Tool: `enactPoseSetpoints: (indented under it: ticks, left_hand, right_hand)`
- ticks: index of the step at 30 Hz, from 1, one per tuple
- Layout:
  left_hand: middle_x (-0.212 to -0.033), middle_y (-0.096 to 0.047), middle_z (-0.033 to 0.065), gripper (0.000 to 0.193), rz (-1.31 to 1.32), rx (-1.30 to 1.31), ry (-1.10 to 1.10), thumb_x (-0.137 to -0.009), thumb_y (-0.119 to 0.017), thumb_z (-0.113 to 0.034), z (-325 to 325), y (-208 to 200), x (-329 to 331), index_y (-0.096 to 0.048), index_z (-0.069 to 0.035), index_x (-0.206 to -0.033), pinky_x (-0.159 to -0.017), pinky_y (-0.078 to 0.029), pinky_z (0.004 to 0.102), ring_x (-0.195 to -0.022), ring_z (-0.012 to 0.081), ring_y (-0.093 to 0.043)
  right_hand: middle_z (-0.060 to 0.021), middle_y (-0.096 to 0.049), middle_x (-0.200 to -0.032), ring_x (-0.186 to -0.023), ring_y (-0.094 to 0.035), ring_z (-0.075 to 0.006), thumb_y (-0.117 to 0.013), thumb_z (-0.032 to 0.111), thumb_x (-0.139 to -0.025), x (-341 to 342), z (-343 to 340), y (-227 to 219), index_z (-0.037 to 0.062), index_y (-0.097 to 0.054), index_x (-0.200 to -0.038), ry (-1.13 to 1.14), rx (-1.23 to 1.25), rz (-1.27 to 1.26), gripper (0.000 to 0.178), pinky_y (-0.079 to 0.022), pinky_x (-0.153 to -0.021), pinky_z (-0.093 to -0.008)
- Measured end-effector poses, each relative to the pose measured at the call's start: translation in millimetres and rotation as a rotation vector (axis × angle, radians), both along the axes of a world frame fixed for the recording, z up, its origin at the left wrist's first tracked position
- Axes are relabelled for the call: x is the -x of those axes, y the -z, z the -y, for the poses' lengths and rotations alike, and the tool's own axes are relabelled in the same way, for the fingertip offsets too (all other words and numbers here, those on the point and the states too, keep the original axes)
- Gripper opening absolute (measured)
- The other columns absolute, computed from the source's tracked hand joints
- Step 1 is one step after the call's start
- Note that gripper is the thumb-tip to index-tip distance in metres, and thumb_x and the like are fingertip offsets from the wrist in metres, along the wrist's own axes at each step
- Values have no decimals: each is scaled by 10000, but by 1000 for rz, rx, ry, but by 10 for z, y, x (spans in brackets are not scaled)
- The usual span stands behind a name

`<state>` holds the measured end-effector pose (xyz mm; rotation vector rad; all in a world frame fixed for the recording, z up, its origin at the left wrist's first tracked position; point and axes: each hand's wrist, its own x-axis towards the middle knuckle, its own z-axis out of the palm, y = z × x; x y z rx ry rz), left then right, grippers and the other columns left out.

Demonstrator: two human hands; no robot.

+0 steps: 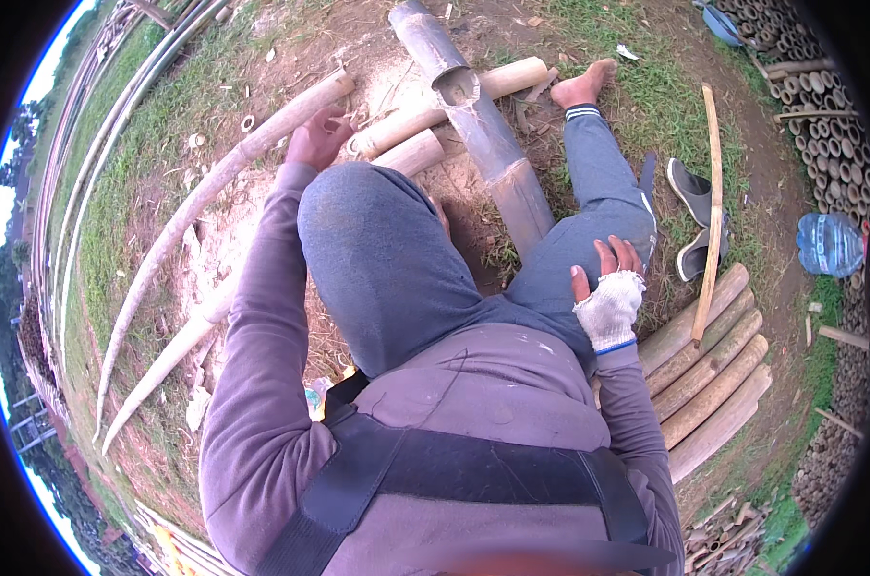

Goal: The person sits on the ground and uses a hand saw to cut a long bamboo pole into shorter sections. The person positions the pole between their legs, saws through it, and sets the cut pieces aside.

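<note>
My bare left hand (318,141) is beside the upper end of a long curved bamboo pole (214,182). Its fingers are loosely bent and apart, with nothing visible between them; whether they touch the pole I cannot tell. On my left thigh side, that forearm runs past my raised knee. My right hand (611,300), in a white knitted glove (612,315) with bare fingertips, lies with fingers spread on my right thigh. Between my legs a thick grey bamboo stem (500,158) has a notch cut in it. A pale bamboo length (401,128) lies across under it, next to a short cut piece (412,154).
Several cut bamboo lengths (713,370) lie side by side at my right. A split bamboo strip (712,211) lies across dark sandals (694,254). A blue-tinted water jug (830,244) stands by stacked bamboo (835,158). Long poles (99,144) stretch along the left.
</note>
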<state>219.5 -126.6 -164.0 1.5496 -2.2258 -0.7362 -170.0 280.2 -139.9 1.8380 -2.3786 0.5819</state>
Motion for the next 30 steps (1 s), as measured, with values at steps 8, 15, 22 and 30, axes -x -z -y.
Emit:
enactPoseSetpoints:
  ticks: [8,15,22,30]
  left_hand:
    - [-1225,-750,201,614,734,30,-174,-1007,-644,-501,-943,1547,-1368,-448,-289,-1549,-966,-571,518,-1132,398,-738]
    - [-1238,-745,194,554,815,-235,-125,-998,-652,-464,-799,1268,-1474,-475,-286,-1492,-948,-573,529,-1127,410,-736]
    - [-1228,-747,194,477,698,-256,5,-981,-667,-410,-525,570,-1292,-512,-272,-1410,-913,-574,546,-1106,430,-736]
    - [-1150,-777,194,654,557,-226,145,-844,-828,-389,-386,157,-481,-579,-212,-1422,-887,-591,510,-1048,414,-760]
  right_hand:
    - [-90,-603,-1433,-1421,-490,-334,-753,383,-908,182,272,135,134,-673,-1275,2,-222,-145,450,-324,-1163,-592]
    - [-74,-615,-1423,-1429,-489,-323,-750,383,-908,161,415,75,142,-685,-1260,31,-270,-129,432,-290,-1182,-592]
    - [-83,-618,-1425,-1433,-488,-333,-747,367,-909,54,548,-58,120,-695,-1258,75,-272,-104,430,-289,-1181,-591]
    - [-149,-639,-1356,-1288,-594,-369,-767,263,-914,-239,1170,75,60,-674,-1272,-369,-59,408,421,-451,-1061,-511]
